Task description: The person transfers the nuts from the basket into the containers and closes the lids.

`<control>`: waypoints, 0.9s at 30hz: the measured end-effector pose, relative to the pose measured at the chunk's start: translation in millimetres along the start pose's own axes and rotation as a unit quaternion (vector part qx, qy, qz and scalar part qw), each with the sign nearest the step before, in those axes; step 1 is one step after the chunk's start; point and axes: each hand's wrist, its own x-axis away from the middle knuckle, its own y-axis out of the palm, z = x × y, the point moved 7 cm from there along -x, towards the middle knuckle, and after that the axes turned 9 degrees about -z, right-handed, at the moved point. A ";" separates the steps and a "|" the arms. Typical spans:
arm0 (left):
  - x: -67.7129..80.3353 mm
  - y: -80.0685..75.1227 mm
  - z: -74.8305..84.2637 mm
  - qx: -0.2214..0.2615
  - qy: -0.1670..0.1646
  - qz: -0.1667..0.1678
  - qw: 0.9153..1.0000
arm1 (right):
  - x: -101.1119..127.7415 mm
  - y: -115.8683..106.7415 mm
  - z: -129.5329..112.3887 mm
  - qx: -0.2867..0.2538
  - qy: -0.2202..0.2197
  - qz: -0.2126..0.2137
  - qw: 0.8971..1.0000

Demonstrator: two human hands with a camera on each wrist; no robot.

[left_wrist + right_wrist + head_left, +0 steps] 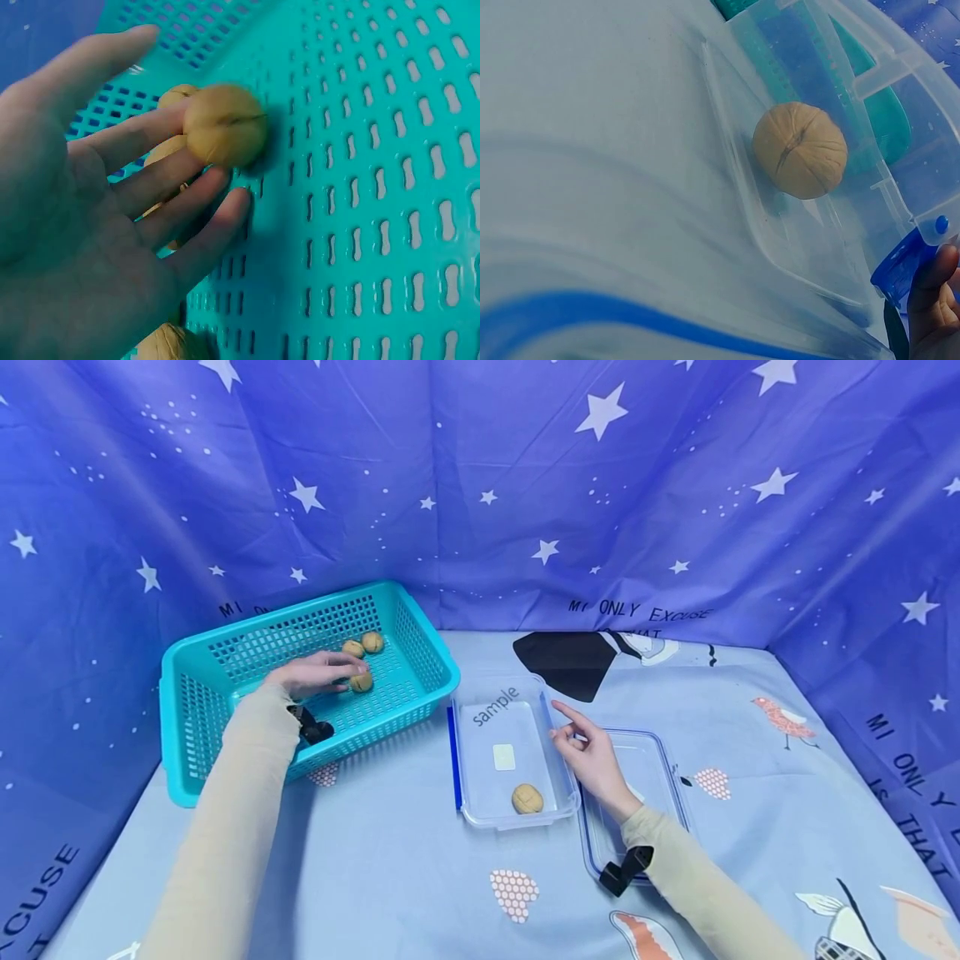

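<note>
While the left hand lies spread flat inside the teal basket, its straight fingertips touch one walnut without closing on it; more walnuts lie just behind. Well apart, the right hand rests relaxed beside the clear container, which holds a single walnut.

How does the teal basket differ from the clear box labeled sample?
The basket is opaque teal with perforated walls; the box is clear and solid-walled. The basket is larger and deeper, the box shallow. The basket holds several walnuts, with the left hand among them; the box holds one walnut. Both sit open-topped on the cloth.
</note>
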 end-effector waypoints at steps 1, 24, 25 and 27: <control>-0.7 1.8 -1.1 -0.006 -0.005 -0.012 1.000 | 0.3 -0.1 0.0 0.002 0.001 0.000 1.000; -8.1 13.5 8.7 -0.119 0.015 -0.050 0.992 | 1.0 -0.6 -1.9 0.000 0.010 -0.003 1.000; -7.2 12.8 8.4 -0.120 0.013 -0.045 0.992 | 1.0 -0.4 -4.3 0.001 0.010 -0.004 1.000; -5.3 11.3 7.9 -0.120 0.008 -0.033 0.992 | 2.2 0.1 -14.5 0.004 0.006 -0.006 1.000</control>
